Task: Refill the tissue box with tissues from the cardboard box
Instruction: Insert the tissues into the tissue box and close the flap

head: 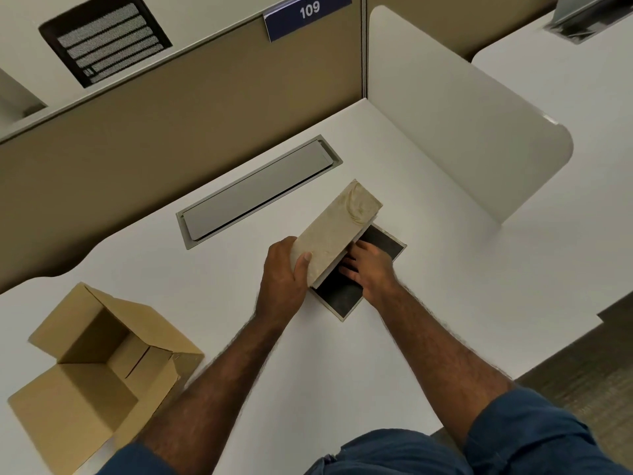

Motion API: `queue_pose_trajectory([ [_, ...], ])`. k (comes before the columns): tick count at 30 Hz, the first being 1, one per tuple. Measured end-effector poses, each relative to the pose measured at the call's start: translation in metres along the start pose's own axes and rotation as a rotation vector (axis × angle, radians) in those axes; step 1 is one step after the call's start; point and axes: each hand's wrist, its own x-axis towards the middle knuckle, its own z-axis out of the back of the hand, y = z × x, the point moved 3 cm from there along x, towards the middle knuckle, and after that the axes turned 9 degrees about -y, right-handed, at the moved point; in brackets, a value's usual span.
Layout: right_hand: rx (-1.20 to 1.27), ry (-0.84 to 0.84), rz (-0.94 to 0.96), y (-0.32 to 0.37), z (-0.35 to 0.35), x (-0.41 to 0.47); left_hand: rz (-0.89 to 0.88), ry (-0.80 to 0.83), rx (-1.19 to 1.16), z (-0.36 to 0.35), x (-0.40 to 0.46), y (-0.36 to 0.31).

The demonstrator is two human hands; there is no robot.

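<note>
A light wood-grain tissue box [337,231] lies tilted on its side near the middle of the white desk [219,286]. My left hand [284,272] grips its near end. A flat dark base panel [342,296] with a pale rim lies on the desk under the box. My right hand [368,265] reaches between the box's open underside and the panel, fingers extended into the gap; what they touch is hidden. An open brown cardboard box [99,368] sits at the near left, flaps spread. No tissues show inside it from here.
A long grey cable hatch [257,192] is set into the desk behind the tissue box. A tan partition [171,108] with a "109" sign [308,13] runs along the back, and a white divider [455,121] stands at the right. Carpet lies at the lower right.
</note>
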Motion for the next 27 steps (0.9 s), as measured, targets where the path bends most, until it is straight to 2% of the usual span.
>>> queue_pose_trajectory([
  [7,0.091,0.126,-0.088,-0.005,0.024,-0.001,-0.130,0.018,-0.128,-0.007,-0.028,-0.014],
  [9,0.035,0.077,-0.079,-0.008,0.033,-0.001,-0.137,0.040,-0.125,-0.010,-0.031,-0.016],
  [14,-0.114,-0.181,0.059,-0.008,0.050,0.002,-0.165,0.058,-0.093,-0.013,-0.034,-0.016],
  [19,-0.056,-0.234,0.046,-0.009,0.062,0.002,-0.300,0.035,0.054,-0.023,-0.045,-0.012],
  [27,-0.001,-0.305,0.029,-0.020,0.077,0.005,-0.299,0.088,0.258,-0.038,-0.056,-0.005],
])
